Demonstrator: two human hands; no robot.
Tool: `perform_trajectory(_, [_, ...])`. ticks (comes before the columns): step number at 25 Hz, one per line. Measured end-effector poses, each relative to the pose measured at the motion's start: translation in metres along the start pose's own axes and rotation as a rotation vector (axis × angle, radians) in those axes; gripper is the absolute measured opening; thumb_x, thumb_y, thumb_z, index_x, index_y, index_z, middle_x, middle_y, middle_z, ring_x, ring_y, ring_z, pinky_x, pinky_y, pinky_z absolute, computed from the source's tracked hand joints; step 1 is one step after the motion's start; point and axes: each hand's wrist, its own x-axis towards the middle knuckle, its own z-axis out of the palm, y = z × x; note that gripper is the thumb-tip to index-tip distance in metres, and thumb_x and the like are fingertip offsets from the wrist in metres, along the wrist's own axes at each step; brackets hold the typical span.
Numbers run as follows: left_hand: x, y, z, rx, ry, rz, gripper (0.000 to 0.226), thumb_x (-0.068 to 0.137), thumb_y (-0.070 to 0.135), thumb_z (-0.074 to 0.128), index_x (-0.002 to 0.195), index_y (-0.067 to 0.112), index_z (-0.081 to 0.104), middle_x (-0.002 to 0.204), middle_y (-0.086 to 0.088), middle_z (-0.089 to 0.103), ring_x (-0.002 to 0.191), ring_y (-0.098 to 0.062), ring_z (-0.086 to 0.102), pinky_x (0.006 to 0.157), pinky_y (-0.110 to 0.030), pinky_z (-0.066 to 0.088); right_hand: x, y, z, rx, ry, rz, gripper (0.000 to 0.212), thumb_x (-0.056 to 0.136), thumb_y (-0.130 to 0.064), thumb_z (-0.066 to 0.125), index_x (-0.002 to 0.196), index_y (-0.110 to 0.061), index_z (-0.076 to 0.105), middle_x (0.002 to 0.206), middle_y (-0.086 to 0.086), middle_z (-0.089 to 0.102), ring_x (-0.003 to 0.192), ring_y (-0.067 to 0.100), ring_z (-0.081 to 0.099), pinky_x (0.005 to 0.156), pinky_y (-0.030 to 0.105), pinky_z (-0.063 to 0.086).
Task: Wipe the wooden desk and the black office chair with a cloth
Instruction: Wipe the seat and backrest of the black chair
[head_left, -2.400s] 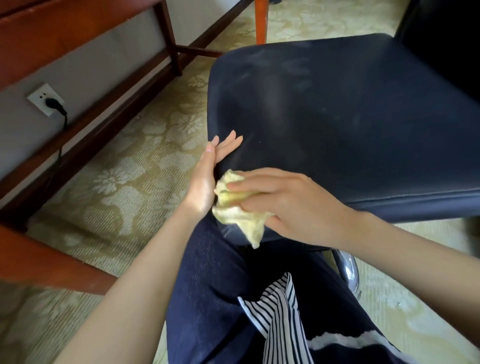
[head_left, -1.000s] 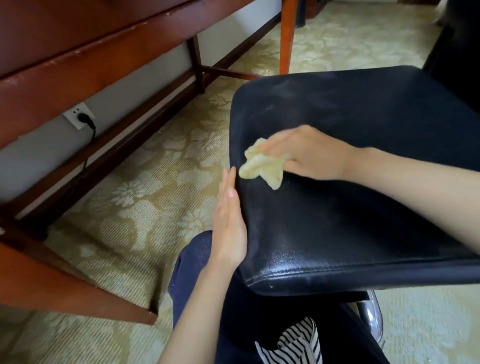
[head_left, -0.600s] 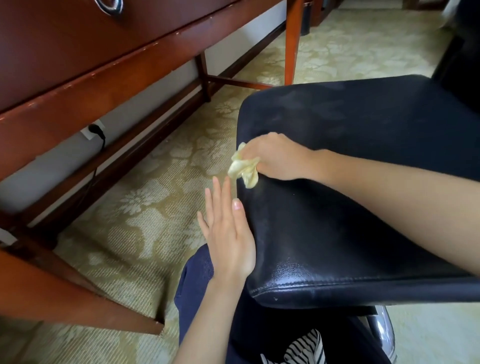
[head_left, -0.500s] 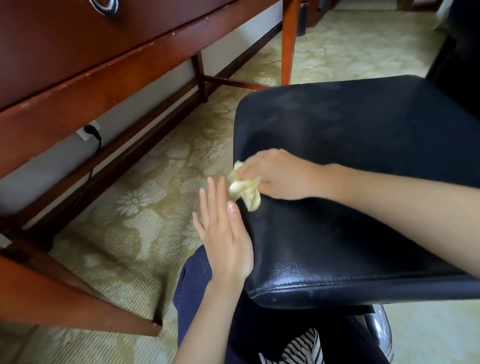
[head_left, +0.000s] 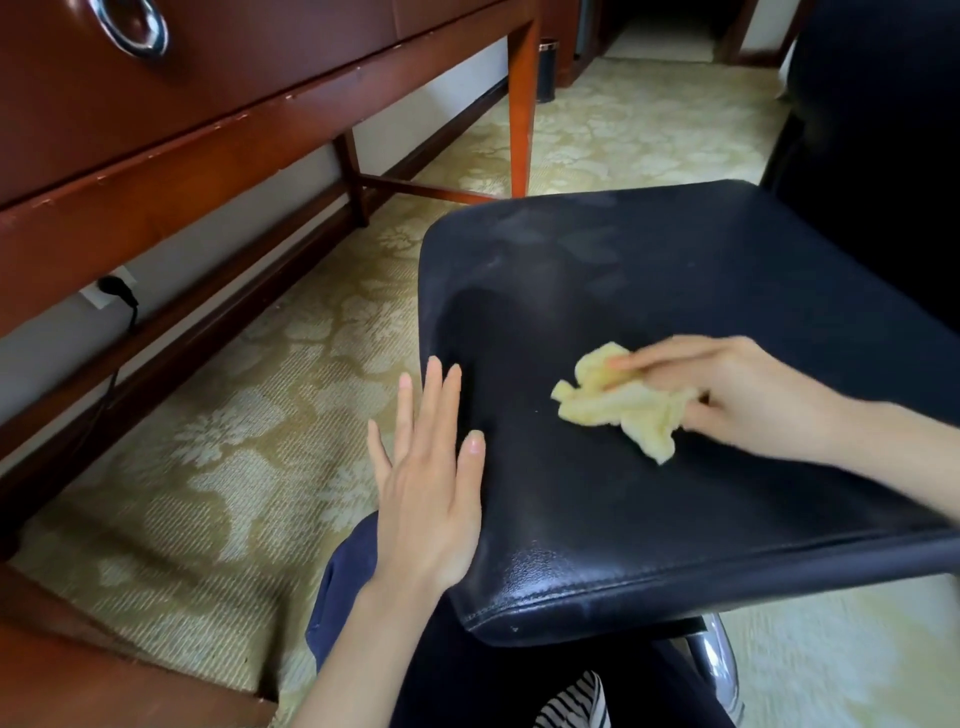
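The black office chair's seat (head_left: 649, 270) fills the middle and right of the view, its dark backrest (head_left: 883, 130) rising at the far right. A crumpled yellow cloth (head_left: 618, 408) lies on the seat's near half. My right hand (head_left: 727, 389) holds the cloth, fingers over it and pressing it onto the leather. My left hand (head_left: 431, 478) is flat with straight fingers against the seat's left edge. The wooden desk (head_left: 182, 130) runs along the upper left, seen from below its drawer front.
A metal ring handle (head_left: 132, 23) sits on the drawer. A wall socket with a black plug (head_left: 111, 291) shows under the desk. The desk leg (head_left: 522, 104) stands behind the seat. Patterned carpet (head_left: 260, 415) covers the floor. A chrome chair base (head_left: 722, 660) is below the seat.
My right hand has slid the cloth from the seat's left edge rightward toward the middle of the seat. My left hand stays flat at the left edge.
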Motion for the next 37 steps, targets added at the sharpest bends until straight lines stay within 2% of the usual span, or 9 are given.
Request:
perform_trajectory(3, [0.002, -0.004, -0.002, 0.106, -0.098, 0.016, 0.061, 0.09, 0.056, 0.004, 0.148, 0.041, 0.012, 0.156, 0.026, 0.002, 0.141, 0.008, -0.015, 0.11, -0.025, -0.023, 0.011, 0.047, -0.008, -0.087, 0.105, 0.197, 0.033, 0.08, 0.011, 0.063, 0.102, -0.011, 0.072, 0.11, 0.001, 0.066, 0.089, -0.003, 0.058, 0.074, 0.001, 0.035])
perform_trajectory(8, [0.005, 0.001, -0.005, 0.059, -0.144, -0.028, 0.059, 0.09, 0.054, 0.015, 0.146, 0.04, 0.025, 0.154, 0.022, 0.016, 0.143, 0.005, 0.006, 0.115, -0.024, -0.012, 0.057, 0.094, -0.006, -0.161, 0.26, 0.53, 0.018, 0.089, -0.004, 0.05, 0.085, -0.009, 0.067, 0.092, 0.008, 0.064, 0.093, 0.031, 0.058, 0.079, 0.036, 0.045])
perform_trajectory(16, [-0.001, 0.012, -0.017, 0.148, -0.143, 0.095, 0.06, 0.09, 0.053, 0.023, 0.144, 0.032, 0.037, 0.15, 0.008, 0.036, 0.14, -0.007, 0.029, 0.106, -0.006, 0.009, 0.13, 0.079, 0.013, -0.15, 0.174, 0.603, 0.024, 0.087, -0.003, 0.043, 0.096, -0.006, 0.065, 0.103, 0.012, 0.064, 0.097, 0.033, 0.056, 0.084, 0.039, 0.048])
perform_trajectory(21, [-0.013, 0.039, -0.029, 0.402, -0.274, 0.256, 0.08, 0.081, 0.058, 0.004, 0.147, 0.025, 0.035, 0.147, 0.001, 0.042, 0.132, -0.014, 0.046, 0.109, -0.022, 0.028, 0.165, 0.042, 0.032, -0.087, 0.102, 0.433, 0.024, 0.091, -0.009, 0.043, 0.095, -0.007, 0.066, 0.102, 0.009, 0.065, 0.099, 0.028, 0.058, 0.087, 0.043, 0.047])
perform_trajectory(24, [-0.027, 0.054, -0.033, 0.406, -0.29, 0.394, 0.059, 0.086, 0.048, 0.032, 0.124, 0.016, 0.064, 0.117, -0.004, 0.069, 0.095, -0.017, 0.07, 0.084, -0.024, 0.053, 0.17, 0.012, 0.051, -0.134, 0.078, 0.275, 0.026, 0.092, -0.008, 0.043, 0.104, -0.01, 0.067, 0.107, 0.006, 0.064, 0.102, 0.025, 0.058, 0.089, 0.041, 0.047])
perform_trajectory(29, [-0.011, 0.03, -0.04, 0.129, -0.084, 0.441, 0.041, 0.093, 0.032, 0.039, 0.078, 0.013, 0.073, 0.061, 0.004, 0.066, 0.057, -0.02, 0.062, 0.056, -0.035, 0.052, 0.111, -0.016, 0.057, -0.11, -0.046, -0.081, 0.033, 0.089, -0.009, 0.055, 0.118, -0.016, 0.065, 0.12, 0.002, 0.062, 0.108, 0.02, 0.052, 0.098, 0.032, 0.038])
perform_trajectory(31, [0.005, 0.017, -0.043, 0.014, 0.085, 0.265, 0.049, 0.094, 0.034, 0.035, 0.071, 0.009, 0.071, 0.069, 0.001, 0.069, 0.068, -0.022, 0.064, 0.065, -0.039, 0.051, 0.077, -0.024, 0.052, -0.067, -0.13, -0.175, 0.03, 0.086, -0.006, 0.06, 0.112, -0.017, 0.07, 0.115, 0.001, 0.062, 0.1, 0.022, 0.051, 0.091, 0.032, 0.042])
perform_trajectory(34, [0.033, -0.001, -0.046, -0.066, 0.181, -0.002, 0.042, 0.095, 0.038, 0.034, 0.11, 0.019, 0.068, 0.112, 0.008, 0.066, 0.107, -0.013, 0.059, 0.092, -0.029, 0.044, 0.033, -0.029, 0.043, -0.023, -0.213, -0.331, 0.033, 0.081, 0.001, 0.065, 0.105, -0.02, 0.073, 0.109, -0.001, 0.065, 0.096, 0.021, 0.054, 0.079, 0.016, 0.043])
perform_trajectory(37, [0.054, -0.016, -0.043, -0.001, 0.103, -0.11, 0.044, 0.1, 0.033, 0.035, 0.141, 0.019, 0.043, 0.146, 0.003, 0.042, 0.135, -0.014, 0.035, 0.112, -0.033, 0.027, 0.02, -0.02, 0.032, 0.052, -0.251, -0.418, 0.029, 0.083, 0.001, 0.066, 0.107, -0.014, 0.073, 0.117, 0.004, 0.065, 0.098, 0.025, 0.058, 0.081, 0.025, 0.049])
